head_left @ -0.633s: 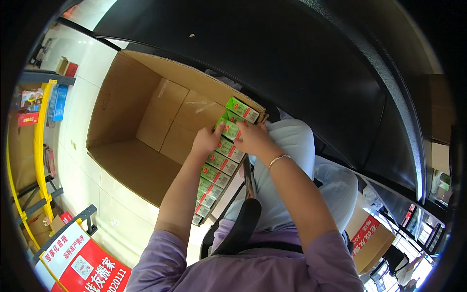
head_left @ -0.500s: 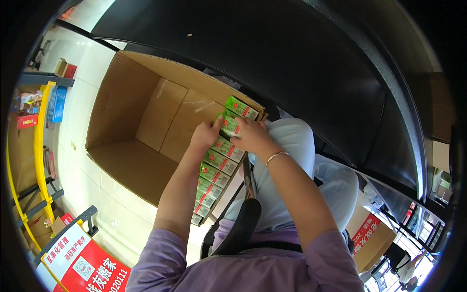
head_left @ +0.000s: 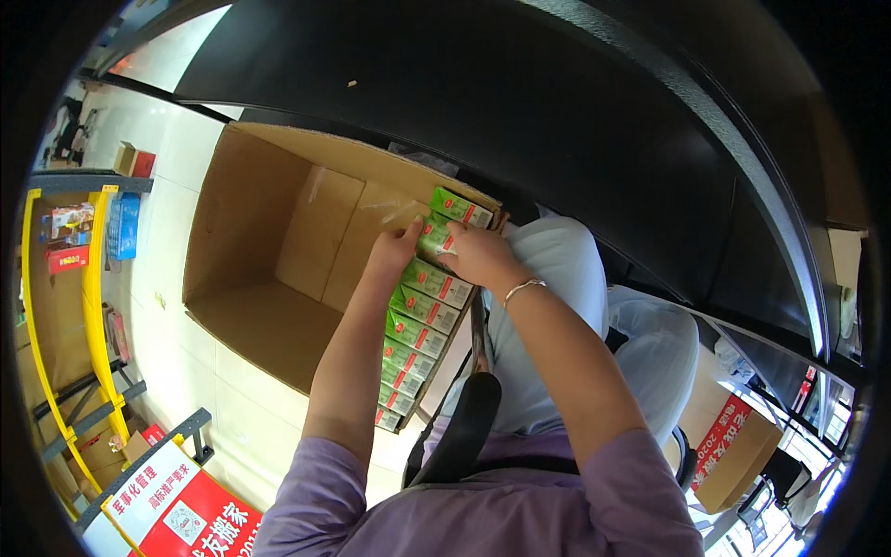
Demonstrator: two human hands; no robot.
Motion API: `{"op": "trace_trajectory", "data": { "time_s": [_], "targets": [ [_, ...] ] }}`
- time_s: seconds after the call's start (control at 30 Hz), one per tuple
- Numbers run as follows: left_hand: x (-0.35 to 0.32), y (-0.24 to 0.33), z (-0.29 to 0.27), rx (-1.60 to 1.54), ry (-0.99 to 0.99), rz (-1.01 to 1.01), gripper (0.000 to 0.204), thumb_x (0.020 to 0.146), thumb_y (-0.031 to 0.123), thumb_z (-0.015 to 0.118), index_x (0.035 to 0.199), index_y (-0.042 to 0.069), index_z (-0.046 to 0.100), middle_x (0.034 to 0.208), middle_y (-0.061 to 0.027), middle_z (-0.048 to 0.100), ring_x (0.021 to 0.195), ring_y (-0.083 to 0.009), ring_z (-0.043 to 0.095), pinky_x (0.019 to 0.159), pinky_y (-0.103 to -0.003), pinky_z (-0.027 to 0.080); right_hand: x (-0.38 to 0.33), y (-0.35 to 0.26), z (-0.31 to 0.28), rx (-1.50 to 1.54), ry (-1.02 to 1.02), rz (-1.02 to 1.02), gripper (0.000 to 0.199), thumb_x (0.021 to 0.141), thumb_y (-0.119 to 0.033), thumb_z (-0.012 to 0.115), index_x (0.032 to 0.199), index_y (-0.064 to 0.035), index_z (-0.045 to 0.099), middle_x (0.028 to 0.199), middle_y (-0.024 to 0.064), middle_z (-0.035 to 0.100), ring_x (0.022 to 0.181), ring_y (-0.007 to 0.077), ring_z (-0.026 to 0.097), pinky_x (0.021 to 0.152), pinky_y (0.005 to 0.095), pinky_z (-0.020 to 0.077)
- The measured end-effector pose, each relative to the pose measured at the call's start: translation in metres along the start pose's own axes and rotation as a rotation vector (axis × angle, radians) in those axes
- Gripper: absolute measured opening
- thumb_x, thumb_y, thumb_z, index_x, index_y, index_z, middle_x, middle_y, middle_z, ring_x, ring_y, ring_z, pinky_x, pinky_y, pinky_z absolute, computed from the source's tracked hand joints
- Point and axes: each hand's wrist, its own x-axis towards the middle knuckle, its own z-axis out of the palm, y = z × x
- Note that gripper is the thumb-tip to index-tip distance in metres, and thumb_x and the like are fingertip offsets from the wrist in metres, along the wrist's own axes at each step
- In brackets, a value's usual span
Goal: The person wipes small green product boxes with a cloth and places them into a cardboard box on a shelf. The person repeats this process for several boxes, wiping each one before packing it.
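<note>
A large open cardboard box (head_left: 239, 219) stands in front of me. Along its near right side runs a row of small green and white cartons (head_left: 426, 309). Both of my hands are on one carton (head_left: 432, 236) close to the far end of that row. My left hand (head_left: 395, 252) holds its left end, thumb along the green side. From the right, my right hand (head_left: 482, 256) grips the same carton, its fingers over the white printed face. One more carton (head_left: 462, 207) stands just beyond it in the corner. My fingers partly cover the held carton.
A black desk panel (head_left: 445, 102) rises along the box's far side. To the left are yellow-framed shelves (head_left: 96, 297) with packages, and a red and white sign (head_left: 190, 515). My knees (head_left: 557, 269) press near the box's right edge. Another cardboard box (head_left: 738, 455) sits at the lower right.
The view has shifted a little, so the shelves and the cardboard box appear farther right. Both hands stay on the same carton, with the right fingers slightly repositioned on its face.
</note>
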Motion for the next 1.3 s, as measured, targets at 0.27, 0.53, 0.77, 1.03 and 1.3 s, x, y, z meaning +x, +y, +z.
{"op": "trace_trajectory", "data": {
  "time_s": [0.27, 0.53, 0.77, 1.03, 1.3],
  "targets": [
    [-0.036, 0.024, 0.003, -0.566, 0.065, 0.381, 0.045, 0.090, 0.032, 0.049, 0.121, 0.000, 0.044, 0.112, -0.0110, 0.054, 0.104, -0.0189, 0.051, 0.085, -0.029, 0.041, -0.028, -0.009, -0.031, 0.332, 0.183, 0.005, 0.062, 0.074, -0.036, 0.065, 0.120, 0.0014, 0.044, 0.101, 0.0231, 0.058, 0.093, 0.0336, 0.058, 0.078, 0.0379, 0.0465],
    [-0.072, 0.046, 0.006, -0.853, -0.356, 0.430, 0.040, 0.088, 0.019, 0.053, 0.122, 0.000, 0.044, 0.116, -0.0102, 0.052, 0.105, -0.0161, 0.051, 0.090, -0.030, 0.041, -0.066, 0.006, -0.050, 0.999, 0.356, -0.076, 0.055, 0.079, -0.027, 0.064, 0.120, 0.0033, 0.043, 0.102, 0.0154, 0.060, 0.092, 0.0202, 0.059, 0.079, 0.0290, 0.0464],
    [-0.114, 0.088, 0.010, -0.572, -0.516, 0.517, 0.032, 0.082, 0.012, 0.061, 0.109, -0.003, 0.054, 0.099, -0.0077, 0.061, 0.093, -0.0119, 0.056, 0.085, -0.026, 0.041, -0.116, 0.014, -0.071, 1.425, 0.408, -0.101, 0.049, 0.083, -0.017, 0.062, 0.121, 0.0054, 0.041, 0.107, 0.0084, 0.055, 0.096, 0.0111, 0.053, 0.084, 0.0243, 0.0431],
    [-0.178, 0.142, 0.027, -0.472, -0.524, 0.786, 0.035, 0.080, 0.005, 0.062, 0.112, -0.004, 0.052, 0.100, -0.0099, 0.061, 0.095, -0.0150, 0.056, 0.083, -0.029, 0.044, -0.176, 0.019, -0.107, 1.484, 0.528, -0.341, 0.046, 0.084, -0.008, 0.057, 0.123, 0.0037, 0.038, 0.112, 0.0085, 0.052, 0.102, 0.0124, 0.050, 0.089, 0.0266, 0.0408],
    [-0.229, 0.183, 0.055, -0.316, -0.552, 1.064, 0.033, 0.078, 0.007, 0.066, 0.108, -0.001, 0.057, 0.105, -0.0089, 0.061, 0.095, -0.0160, 0.057, 0.085, -0.032, 0.045, -0.233, 0.037, -0.131, 1.466, 0.675, -0.495, 0.050, 0.083, -0.004, 0.056, 0.127, 0.0050, 0.033, 0.116, 0.0112, 0.051, 0.106, 0.0150, 0.050, 0.092, 0.0293, 0.0393]
  ]
}}
